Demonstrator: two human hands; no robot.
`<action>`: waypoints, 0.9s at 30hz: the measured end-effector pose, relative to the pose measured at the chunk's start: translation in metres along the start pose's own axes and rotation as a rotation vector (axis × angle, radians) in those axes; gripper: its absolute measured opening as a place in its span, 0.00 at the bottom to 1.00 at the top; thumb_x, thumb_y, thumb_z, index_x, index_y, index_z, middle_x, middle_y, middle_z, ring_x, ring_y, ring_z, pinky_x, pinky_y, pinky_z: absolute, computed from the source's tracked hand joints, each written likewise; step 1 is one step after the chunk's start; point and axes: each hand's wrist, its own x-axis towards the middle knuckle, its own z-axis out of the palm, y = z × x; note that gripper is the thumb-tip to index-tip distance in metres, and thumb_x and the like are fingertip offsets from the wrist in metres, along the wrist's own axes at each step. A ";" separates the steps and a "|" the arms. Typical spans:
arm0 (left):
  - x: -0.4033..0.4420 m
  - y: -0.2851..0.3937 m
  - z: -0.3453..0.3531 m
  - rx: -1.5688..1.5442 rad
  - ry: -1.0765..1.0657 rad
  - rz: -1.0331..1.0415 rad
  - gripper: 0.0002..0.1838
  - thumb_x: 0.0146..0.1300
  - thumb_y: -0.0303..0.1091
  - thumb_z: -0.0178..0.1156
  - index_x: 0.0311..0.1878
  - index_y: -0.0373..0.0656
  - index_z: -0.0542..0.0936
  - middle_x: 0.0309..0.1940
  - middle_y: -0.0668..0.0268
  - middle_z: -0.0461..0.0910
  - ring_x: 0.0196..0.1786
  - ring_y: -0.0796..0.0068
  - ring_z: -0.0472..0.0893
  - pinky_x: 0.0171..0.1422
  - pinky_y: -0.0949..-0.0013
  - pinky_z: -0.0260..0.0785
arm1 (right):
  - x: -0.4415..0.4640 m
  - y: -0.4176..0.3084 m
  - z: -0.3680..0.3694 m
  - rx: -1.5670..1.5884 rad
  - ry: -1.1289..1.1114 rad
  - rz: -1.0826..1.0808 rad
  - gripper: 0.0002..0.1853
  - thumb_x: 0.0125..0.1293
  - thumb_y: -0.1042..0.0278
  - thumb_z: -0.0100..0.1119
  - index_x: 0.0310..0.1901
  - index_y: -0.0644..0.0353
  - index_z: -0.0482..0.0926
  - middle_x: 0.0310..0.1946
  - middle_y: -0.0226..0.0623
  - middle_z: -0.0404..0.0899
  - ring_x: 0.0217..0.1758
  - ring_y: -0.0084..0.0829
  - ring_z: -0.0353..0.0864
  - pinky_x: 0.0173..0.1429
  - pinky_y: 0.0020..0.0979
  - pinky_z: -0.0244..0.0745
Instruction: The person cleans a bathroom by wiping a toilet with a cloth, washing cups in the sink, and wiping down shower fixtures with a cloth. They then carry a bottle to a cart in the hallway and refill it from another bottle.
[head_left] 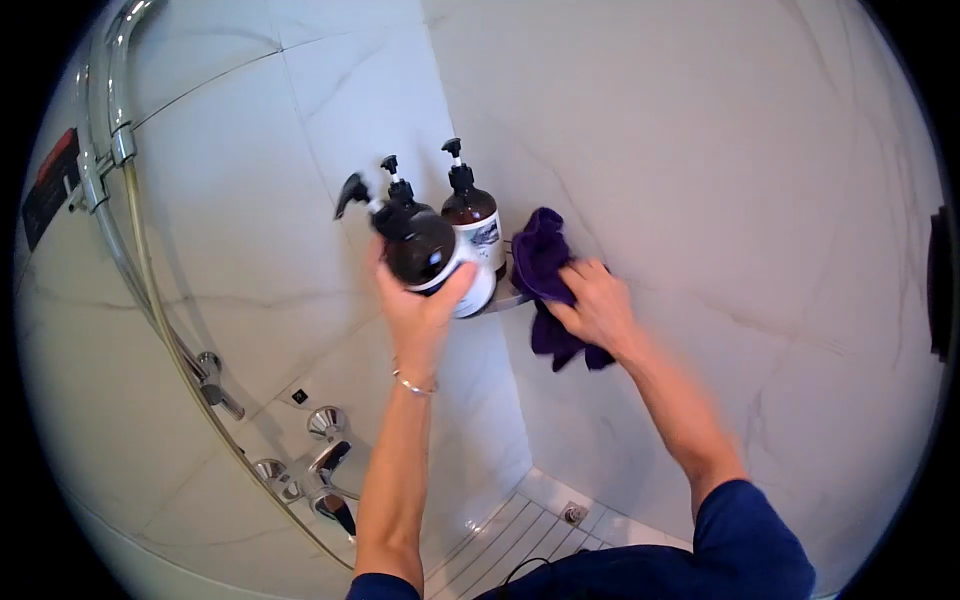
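My left hand [418, 310] is wrapped round a brown pump bottle [425, 250] with a white label and black pump, held tilted in front of the corner shelf [505, 298]. Behind it, a second brown pump bottle [475, 215] stands upright on the shelf. A third pump bottle [401, 190] shows only its upper part, the rest hidden by the held one. To the right, my right hand [597, 305] grips a dark purple cloth [545, 262] close to the shelf's right end. Part of the cloth hangs below my fingers.
A chrome shower rail [120, 90] and its hose [150, 270] run down the left wall. Below sits a chrome mixer tap [325, 485]. Marble-look tiled walls meet behind the shelf. On the slatted floor [500, 545] is a drain [573, 513].
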 end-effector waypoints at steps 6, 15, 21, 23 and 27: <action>0.009 -0.040 0.089 0.200 -0.085 0.064 0.44 0.42 0.37 0.73 0.62 0.35 0.60 0.54 0.54 0.65 0.57 0.61 0.68 0.63 0.63 0.60 | -0.120 -0.018 -0.024 0.971 -0.179 0.757 0.17 0.61 0.61 0.60 0.46 0.63 0.77 0.32 0.28 0.77 0.33 0.21 0.72 0.37 0.29 0.70; 0.003 -0.080 0.099 0.891 -0.085 0.737 0.49 0.48 0.50 0.70 0.67 0.38 0.55 0.66 0.51 0.53 0.69 0.49 0.53 0.68 0.42 0.42 | -0.181 -0.013 -0.055 1.439 -0.160 1.193 0.19 0.62 0.58 0.59 0.45 0.67 0.76 0.34 0.36 0.79 0.34 0.28 0.79 0.38 0.31 0.76; 0.083 -0.022 0.049 1.067 -0.092 -0.052 0.33 0.55 0.45 0.60 0.59 0.31 0.65 0.43 0.43 0.78 0.45 0.45 0.79 0.49 0.52 0.71 | -0.177 -0.029 -0.050 1.851 0.020 0.977 0.29 0.65 0.48 0.52 0.59 0.63 0.67 0.52 0.41 0.74 0.54 0.37 0.75 0.57 0.40 0.71; 0.100 -0.036 0.040 0.985 -0.205 0.010 0.28 0.53 0.44 0.62 0.54 0.36 0.72 0.40 0.48 0.80 0.45 0.49 0.79 0.48 0.55 0.71 | -0.155 -0.042 -0.034 2.145 0.176 1.059 0.31 0.68 0.43 0.44 0.63 0.59 0.64 0.56 0.39 0.71 0.59 0.42 0.71 0.63 0.44 0.65; 0.076 0.003 0.026 0.780 -0.278 0.074 0.26 0.52 0.38 0.66 0.51 0.32 0.73 0.40 0.56 0.80 0.41 0.67 0.79 0.47 0.68 0.70 | -0.121 -0.065 0.005 2.385 0.023 1.172 0.27 0.68 0.46 0.43 0.59 0.58 0.66 0.52 0.37 0.72 0.55 0.39 0.71 0.61 0.41 0.64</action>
